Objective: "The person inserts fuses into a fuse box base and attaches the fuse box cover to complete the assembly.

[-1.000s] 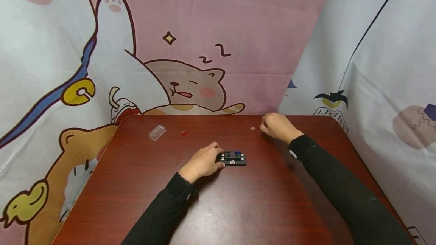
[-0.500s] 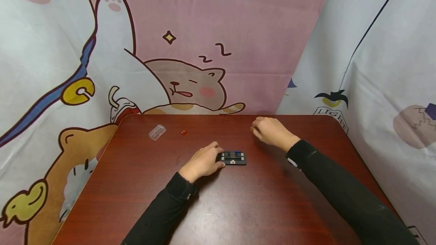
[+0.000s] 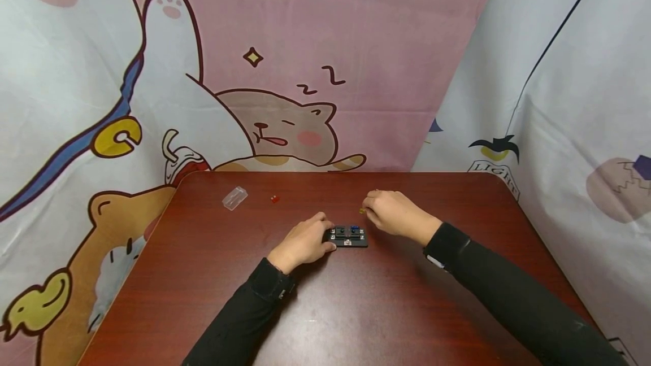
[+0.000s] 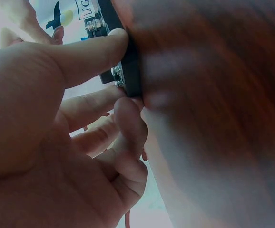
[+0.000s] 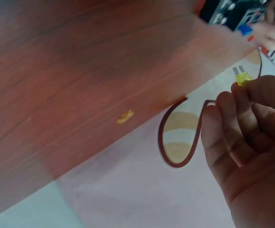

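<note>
My left hand [image 3: 301, 243] grips the left end of a black fuse block [image 3: 350, 240], thumb at the near side and fingers at the far side. The block lies flat on the table and carries metal screws and a small blue piece on its top. My right hand [image 3: 398, 213] pinches a yellow blade fuse [image 5: 242, 77] between thumb and fingertip, its two metal prongs pointing away from the fingers. In the head view the fuse is up and to the right of the block, apart from it. An amber fuse [image 5: 125, 117] lies on the table in the right wrist view.
A clear plastic box [image 3: 235, 198] lies at the back left of the brown table [image 3: 315, 309]. Small red pieces [image 3: 274, 199], probably fuses, lie to its right. A printed cloth [image 3: 386, 72] hangs behind the table's far edge.
My right hand has come left to the loose fuses, picked up the yellow blade fuse and carried it nearer the fuse block. The left hand and the block have stayed in place.
</note>
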{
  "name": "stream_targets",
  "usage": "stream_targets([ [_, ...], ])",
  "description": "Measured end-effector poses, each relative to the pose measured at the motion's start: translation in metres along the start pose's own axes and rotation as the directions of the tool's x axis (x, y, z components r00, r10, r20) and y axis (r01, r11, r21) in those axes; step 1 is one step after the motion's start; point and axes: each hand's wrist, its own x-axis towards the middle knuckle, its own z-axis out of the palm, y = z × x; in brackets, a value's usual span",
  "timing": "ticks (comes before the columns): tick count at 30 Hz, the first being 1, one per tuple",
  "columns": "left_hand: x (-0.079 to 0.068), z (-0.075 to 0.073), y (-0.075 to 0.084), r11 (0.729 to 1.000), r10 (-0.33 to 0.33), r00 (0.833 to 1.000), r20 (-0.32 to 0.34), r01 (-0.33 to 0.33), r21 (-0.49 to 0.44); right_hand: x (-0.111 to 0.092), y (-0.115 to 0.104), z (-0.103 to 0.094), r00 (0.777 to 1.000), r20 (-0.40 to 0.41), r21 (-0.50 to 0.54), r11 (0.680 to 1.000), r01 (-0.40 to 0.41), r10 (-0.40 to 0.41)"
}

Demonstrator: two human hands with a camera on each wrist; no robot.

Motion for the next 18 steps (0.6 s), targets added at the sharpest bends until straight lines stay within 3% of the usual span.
stream_targets([
  [9, 0.0, 0.0, 0.0, 1.0, -0.001, 1.0, 0.0, 0.001, -0.006, -0.003, -0.018, 0.004, 0.996, 0.041, -0.003, 0.997, 0.075, -0.075],
  [18, 0.0, -0.001, 0.0, 1.0, 0.014, 1.0, -0.011, -0.014, 0.011, -0.005, -0.027, 0.006, 0.993, 0.015, -0.004, 0.993, 0.116, -0.116],
])
